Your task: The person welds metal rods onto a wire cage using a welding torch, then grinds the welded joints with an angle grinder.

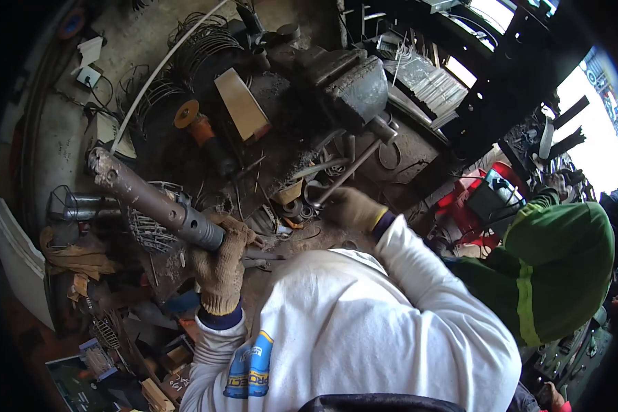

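My left hand (220,264), in a knitted work glove, is wrapped round the lower end of a thick, rusty metal pipe (154,204). The pipe slants up to the left and has round holes near its gripped end. My right hand (353,209), gloved too, is closed at the lower end of the vise handle (356,165), a long steel bar; its fingers are partly hidden. That bar runs up to the screw of a heavy bench vise (357,89), which stands ahead on the cluttered bench. The vise's jaws are hard to make out from here.
An angle grinder (202,134) with an orange body lies left of a tan rectangular block (242,104). Coiled wire (206,48) sits at the far left. On my right crouches a person in a green hooded top (556,268), beside a red container (460,202).
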{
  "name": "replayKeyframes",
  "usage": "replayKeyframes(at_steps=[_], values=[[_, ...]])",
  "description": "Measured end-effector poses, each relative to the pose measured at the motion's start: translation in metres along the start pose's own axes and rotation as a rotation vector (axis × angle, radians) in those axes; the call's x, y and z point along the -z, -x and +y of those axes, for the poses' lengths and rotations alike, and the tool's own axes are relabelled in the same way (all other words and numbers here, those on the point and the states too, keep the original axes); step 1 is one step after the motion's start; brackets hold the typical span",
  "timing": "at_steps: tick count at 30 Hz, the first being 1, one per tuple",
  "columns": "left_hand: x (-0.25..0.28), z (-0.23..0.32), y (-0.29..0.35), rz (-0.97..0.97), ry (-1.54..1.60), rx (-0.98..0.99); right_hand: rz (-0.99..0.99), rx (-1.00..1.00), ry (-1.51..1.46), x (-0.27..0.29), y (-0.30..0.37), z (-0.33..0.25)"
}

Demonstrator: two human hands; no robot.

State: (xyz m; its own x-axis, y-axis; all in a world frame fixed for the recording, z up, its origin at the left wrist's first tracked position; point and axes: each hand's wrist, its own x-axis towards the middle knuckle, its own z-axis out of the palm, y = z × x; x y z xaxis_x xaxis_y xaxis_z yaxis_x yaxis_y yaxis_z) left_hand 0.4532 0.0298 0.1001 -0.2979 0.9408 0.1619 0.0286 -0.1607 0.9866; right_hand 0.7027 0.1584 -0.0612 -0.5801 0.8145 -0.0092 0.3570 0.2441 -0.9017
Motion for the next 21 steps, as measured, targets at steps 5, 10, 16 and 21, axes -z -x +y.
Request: replayKeyframes(at_steps=[5, 10, 16, 21], values=[[0.006, 0.000, 0.005, 0.021, -0.048, -0.016, 0.518, 0.107, -0.059, 0.075, -0.007, -0.080], [0.010, -0.003, 0.010, 0.002, -0.141, 0.007, 0.628, -0.369, 0.153, 0.155, -0.010, 0.010], [0.006, -0.004, 0.008, 0.048, -0.068, 0.029, -0.106, 0.215, -0.125, 0.003, 0.004, -0.021], [0.008, -0.004, 0.006, -0.009, -0.083, -0.037, 0.497, 0.126, -0.385, 0.106, -0.011, -0.085]])
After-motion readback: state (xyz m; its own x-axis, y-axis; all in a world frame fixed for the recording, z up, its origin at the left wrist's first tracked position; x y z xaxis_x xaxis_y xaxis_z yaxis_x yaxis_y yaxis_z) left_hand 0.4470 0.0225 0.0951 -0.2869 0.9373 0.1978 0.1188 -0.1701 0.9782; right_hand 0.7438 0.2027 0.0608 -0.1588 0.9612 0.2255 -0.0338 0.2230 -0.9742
